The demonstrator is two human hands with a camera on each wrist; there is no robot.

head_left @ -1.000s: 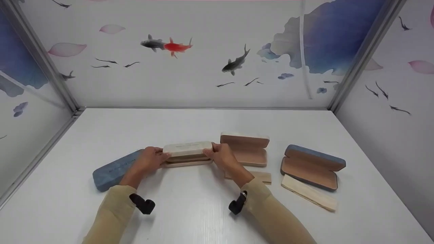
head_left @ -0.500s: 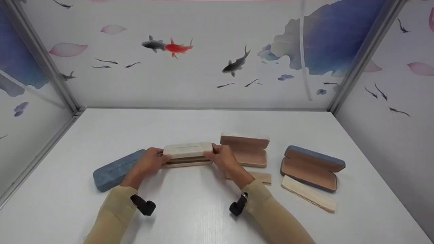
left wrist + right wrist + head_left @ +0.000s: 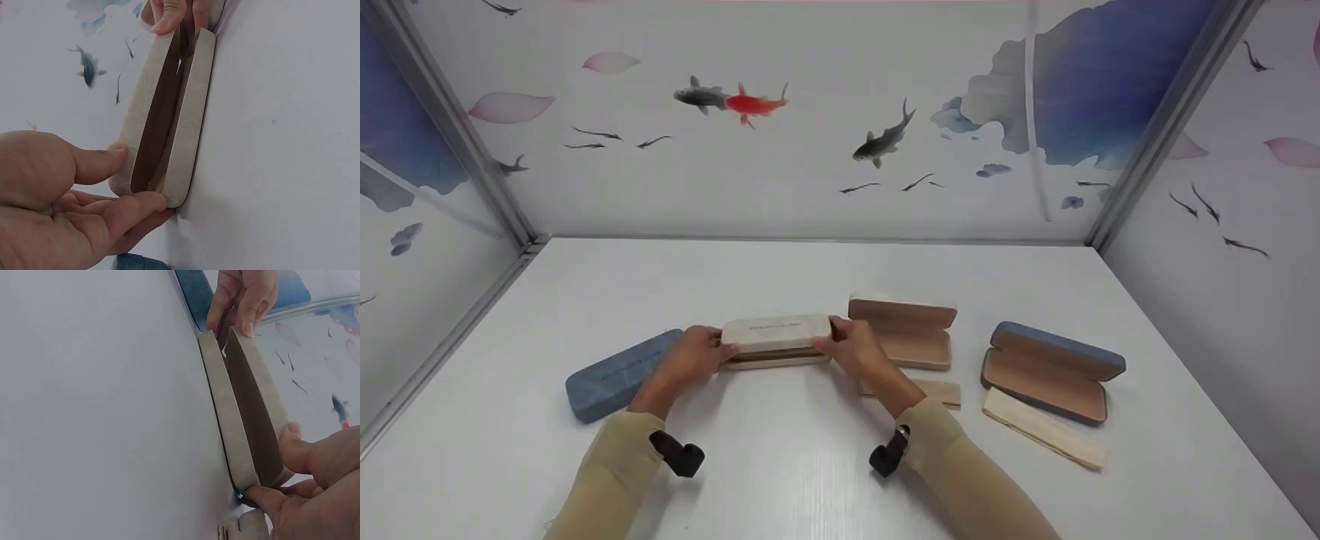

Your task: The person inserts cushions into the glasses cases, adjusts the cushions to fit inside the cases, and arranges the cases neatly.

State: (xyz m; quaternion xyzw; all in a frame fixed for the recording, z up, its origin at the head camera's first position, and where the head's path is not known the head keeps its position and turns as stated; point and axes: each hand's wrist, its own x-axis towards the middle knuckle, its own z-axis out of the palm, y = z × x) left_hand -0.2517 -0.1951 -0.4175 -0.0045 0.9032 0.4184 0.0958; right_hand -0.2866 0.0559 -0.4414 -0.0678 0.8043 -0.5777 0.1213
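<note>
Sleeves (image 3: 596,472) nearest, tan, with a black mount (image 3: 679,455) at each wrist and a white table (image 3: 787,472) below. To the right, a long cloth (image 3: 1042,429) folded along the front of an open blue case (image 3: 1046,379); closer in, a short cloth (image 3: 939,391) partly hidden by the right wrist, contact impossible to tell. Could get dragged by a low sweep. To the left, a closed blue case (image 3: 619,381), partly behind the left hand (image 3: 690,360); could skid from a careless knock. Farther in, between left hand and right hand (image 3: 856,349), the pale case (image 3: 776,346), pinched at both ends, thumbs on the lid (image 3: 143,101), fingers down by the base (image 3: 194,112). Lid partly raised; contents too dim to make out. Chief risk: a nipped fingertip, from a slipped thumb against a probably sprung hinge. Next, a strained hinge, from an uneven lift at the two ends, or a slide across the table, from a lopsided pull. Just beyond, near the right hand, an open pale case (image 3: 906,349), exposed to a bump from any wide swing. At the back, a fish-print wall (image 3: 780,199), well apart from both hands.
</note>
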